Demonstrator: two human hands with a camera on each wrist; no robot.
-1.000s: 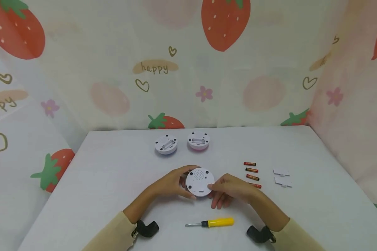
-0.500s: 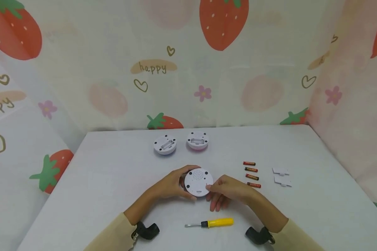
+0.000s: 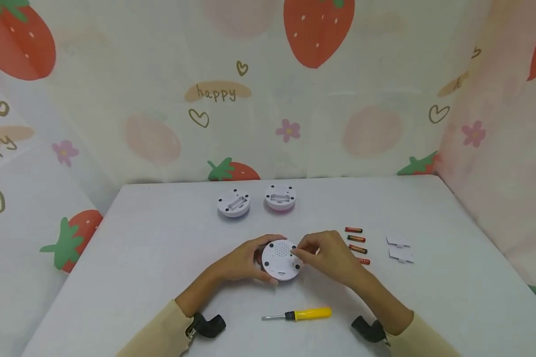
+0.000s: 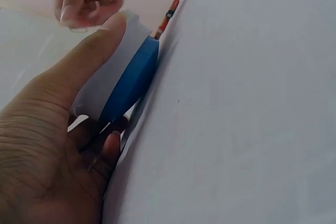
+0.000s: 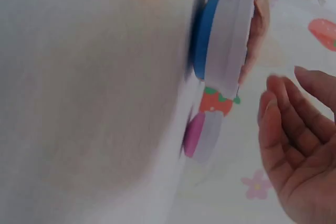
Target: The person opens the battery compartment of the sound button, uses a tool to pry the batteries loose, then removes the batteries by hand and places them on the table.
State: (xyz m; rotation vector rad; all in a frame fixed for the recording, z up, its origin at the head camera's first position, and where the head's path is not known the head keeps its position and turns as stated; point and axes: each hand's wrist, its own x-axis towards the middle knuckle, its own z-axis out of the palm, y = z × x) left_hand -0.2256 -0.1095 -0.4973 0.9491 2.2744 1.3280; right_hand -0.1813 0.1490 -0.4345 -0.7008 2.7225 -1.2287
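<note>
My left hand (image 3: 243, 260) grips a round white talking button (image 3: 282, 265) by its rim, thumb near and fingers far. Its white underside, with speaker holes and dark feet, faces up; its blue face (image 4: 131, 80) is turned down towards the table. No open battery slot shows on it. My right hand (image 3: 332, 255) hovers over the button's right side, fingers bent and thumb apart from them in the right wrist view, with nothing visible between. Two more buttons, one at the left (image 3: 234, 204) and one pink below (image 3: 280, 198), lie upside down behind, battery slots uncovered.
A yellow-handled screwdriver (image 3: 297, 315) lies in front of the hands. Several red-and-black batteries (image 3: 356, 238) lie in a column at the right, one partly behind my right hand. Beyond them are two white battery covers (image 3: 401, 256). Strawberry-print cloth stands behind and beside the table (image 3: 161, 218).
My right hand has lifted off the button's right edge and moved up and away from me, its fingers drawing in. My left hand keeps its grip on the button.
</note>
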